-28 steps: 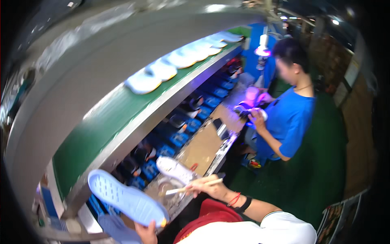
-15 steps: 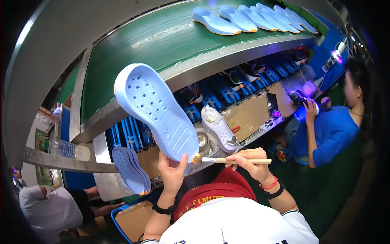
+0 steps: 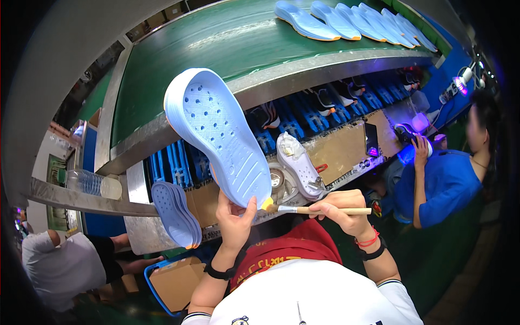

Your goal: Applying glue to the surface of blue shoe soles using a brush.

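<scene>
My left hand (image 3: pixel 235 222) grips a light blue shoe sole (image 3: pixel 225 135) by its near end, thumb on the inner face. The sole is tilted up, showing its holes and grooves, and its near tip is yellow-orange. Between the fingers of my right hand (image 3: pixel 342 208) is a paintbrush (image 3: pixel 319 210) with a pale wooden handle. Its bristles touch or nearly touch the yellow-orange tip. Behind the brush, a white sole (image 3: pixel 303 170) with crumpled material at one end lies beside a round tape-like roll (image 3: pixel 276 179) on the bench.
A stack of blue soles (image 3: pixel 172 214) rests at the left of the bench. More blue soles (image 3: pixel 309 21) line the green conveyor belt (image 3: pixel 216 51). Blue racks (image 3: pixel 311 119) hold shoes beneath it. A phone (image 3: pixel 371 139) lies on cardboard. A person in blue (image 3: pixel 441 181) handles a shoe at right.
The sole and both hands appear slightly further right. The sole has turned a little, showing more of its left side wall. The brush stays at the tip, still in my right hand.
</scene>
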